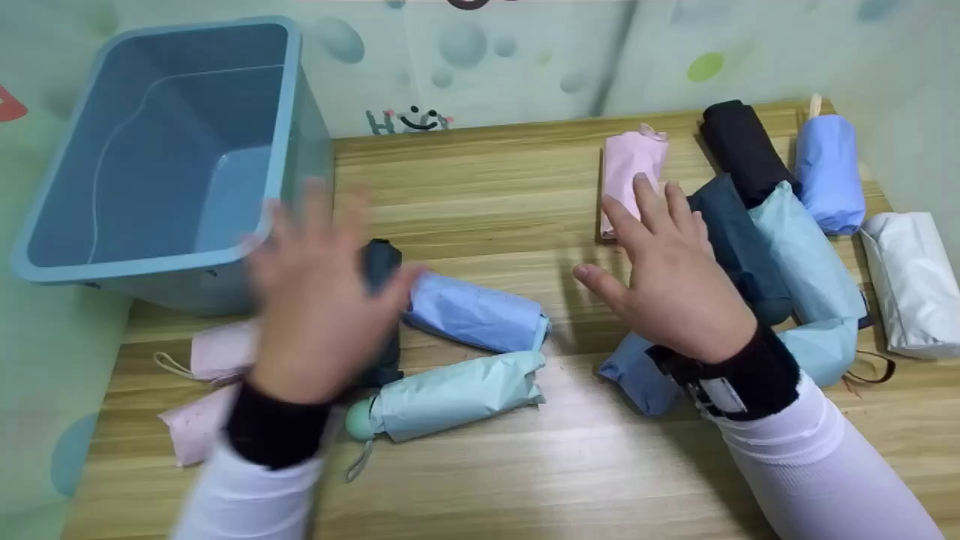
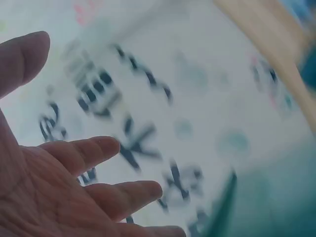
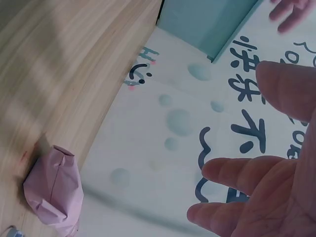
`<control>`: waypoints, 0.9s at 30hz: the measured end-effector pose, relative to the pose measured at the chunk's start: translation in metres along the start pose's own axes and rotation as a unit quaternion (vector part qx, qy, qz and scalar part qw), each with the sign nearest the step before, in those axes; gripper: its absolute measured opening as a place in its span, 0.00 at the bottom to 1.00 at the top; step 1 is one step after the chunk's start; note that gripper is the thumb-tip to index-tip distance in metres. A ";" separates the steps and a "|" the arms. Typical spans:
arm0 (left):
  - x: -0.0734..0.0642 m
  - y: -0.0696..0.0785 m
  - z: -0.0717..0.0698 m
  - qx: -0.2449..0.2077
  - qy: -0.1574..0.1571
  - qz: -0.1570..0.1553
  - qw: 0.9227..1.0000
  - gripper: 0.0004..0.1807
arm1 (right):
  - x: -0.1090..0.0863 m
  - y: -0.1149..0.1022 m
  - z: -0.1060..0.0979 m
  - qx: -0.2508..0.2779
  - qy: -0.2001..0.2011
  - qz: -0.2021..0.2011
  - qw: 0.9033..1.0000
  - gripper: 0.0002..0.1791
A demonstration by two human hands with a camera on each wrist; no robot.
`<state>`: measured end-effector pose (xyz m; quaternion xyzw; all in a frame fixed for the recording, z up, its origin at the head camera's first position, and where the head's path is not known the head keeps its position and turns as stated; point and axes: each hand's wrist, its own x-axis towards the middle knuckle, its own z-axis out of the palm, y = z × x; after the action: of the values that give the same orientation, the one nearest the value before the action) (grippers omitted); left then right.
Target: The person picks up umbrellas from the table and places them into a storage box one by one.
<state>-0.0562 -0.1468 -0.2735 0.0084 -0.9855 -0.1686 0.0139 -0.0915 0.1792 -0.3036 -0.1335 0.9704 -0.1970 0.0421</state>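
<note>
My left hand (image 1: 319, 300), blurred, is spread in the air and holds nothing. In the head view it overlaps the near right corner of a blue bin (image 1: 311, 142) and partly hides a dark folded umbrella (image 1: 382, 262). Beside it lie a blue folded umbrella (image 1: 476, 311) and a mint folded umbrella (image 1: 454, 397) with a round handle. My right hand (image 1: 675, 270) hovers with fingers apart, nothing in it. A pink folded umbrella (image 1: 626, 161) lies just beyond its fingertips; a dark teal folded umbrella (image 1: 739, 240) is partly covered by the hand.
More folded umbrellas lie at the right: black (image 1: 746, 150), blue (image 1: 831, 172), light teal (image 1: 814, 255) and white (image 1: 915, 285). Two pink ones (image 1: 221, 352) are at the left below the bin. A patterned sheet (image 1: 480, 75) stands behind the wooden table (image 1: 480, 195).
</note>
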 end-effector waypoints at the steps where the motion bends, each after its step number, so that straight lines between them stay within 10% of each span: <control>1: 0.000 -0.011 -0.008 0.006 0.006 -0.015 1.000 0.54 | 0.000 0.001 -0.001 0.000 0.001 0.000 1.000 0.47; 6: -0.001 -0.065 -0.032 0.032 -0.011 -0.083 0.996 0.57 | -0.001 0.003 -0.006 0.001 -0.002 0.001 1.000 0.48; 11: 0.000 -0.096 -0.033 0.016 0.019 -0.065 0.998 0.41 | 0.000 0.003 -0.010 0.005 -0.008 0.002 1.000 0.48; 27: 0.004 -0.105 -0.019 -0.027 0.183 0.040 0.982 0.13 | -0.003 0.005 -0.020 0.017 -0.012 0.014 1.000 0.48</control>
<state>-0.0588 -0.2519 -0.2898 -0.0004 -0.9610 -0.1899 0.2009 -0.0926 0.1916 -0.2868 -0.1215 0.9680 -0.2115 0.0593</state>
